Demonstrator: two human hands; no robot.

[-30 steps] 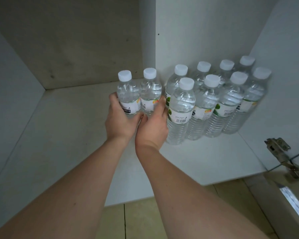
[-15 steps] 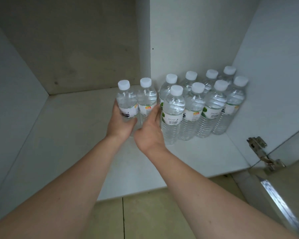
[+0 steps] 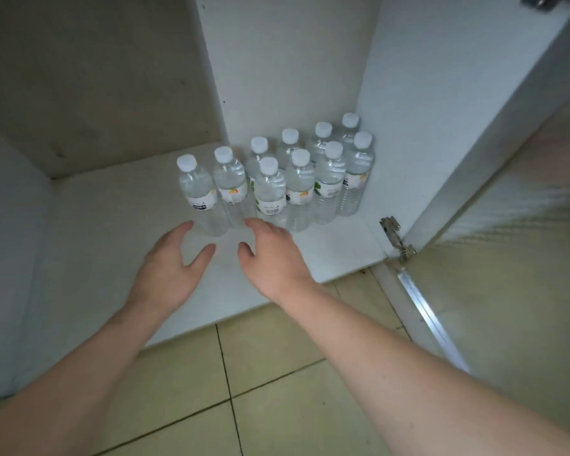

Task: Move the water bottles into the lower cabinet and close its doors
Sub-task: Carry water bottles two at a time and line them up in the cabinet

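Observation:
Several clear water bottles with white caps stand upright on the white floor [image 3: 106,205] of the lower cabinet. Two of them, a left bottle [image 3: 200,195] and a right bottle [image 3: 231,189], stand at the left end of the group. The other bottles [image 3: 313,179] are packed in two rows against the cabinet's right wall. My left hand [image 3: 173,264] hovers just in front of the two left bottles, fingers spread, holding nothing. My right hand [image 3: 272,258] is beside it, fingers relaxed, apart from the bottles.
The cabinet's right door [image 3: 514,258] stands open, with a metal hinge [image 3: 396,238] and an aluminium edge strip [image 3: 431,324]. A white partition [image 3: 277,60] rises behind the bottles. Beige tiled floor [image 3: 244,390] lies in front of the cabinet.
Both hands have let go of the two left bottles and drawn back toward me. The two bottles now stand free on the cabinet floor. The view has pulled back.

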